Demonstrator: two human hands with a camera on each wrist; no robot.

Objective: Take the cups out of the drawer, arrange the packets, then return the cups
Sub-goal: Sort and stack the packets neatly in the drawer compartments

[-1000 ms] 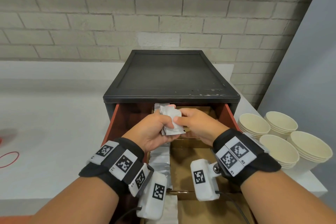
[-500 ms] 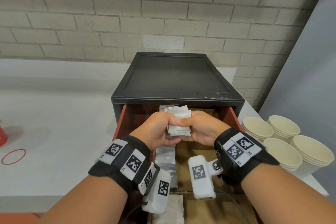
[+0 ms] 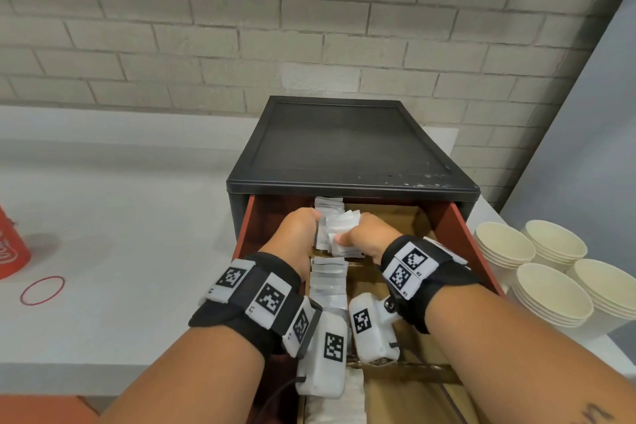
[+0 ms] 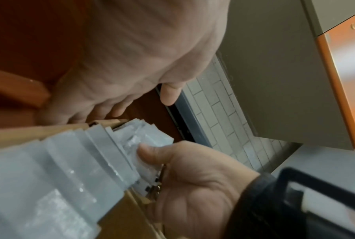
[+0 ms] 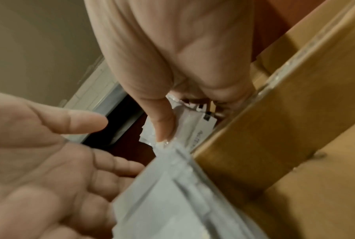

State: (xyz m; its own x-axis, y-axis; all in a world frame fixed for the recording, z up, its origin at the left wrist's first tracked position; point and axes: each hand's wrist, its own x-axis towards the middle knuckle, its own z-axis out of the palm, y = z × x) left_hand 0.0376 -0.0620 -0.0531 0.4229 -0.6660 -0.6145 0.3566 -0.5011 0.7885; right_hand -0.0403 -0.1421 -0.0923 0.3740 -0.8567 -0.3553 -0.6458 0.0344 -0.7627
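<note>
Cups: out, stacked beside the drawer.
Packets: still being tidied.
Left hand grip: unclear.
Right hand: pinching packets.
Left: returning cups.

Cream paper cups: four nested stacks, upright, on counter right of drawer. Drawer pulled open, red walls. Silvery-white packets in row along left compartment, some bunched upright.

Red band, perhaps rubber
</note>
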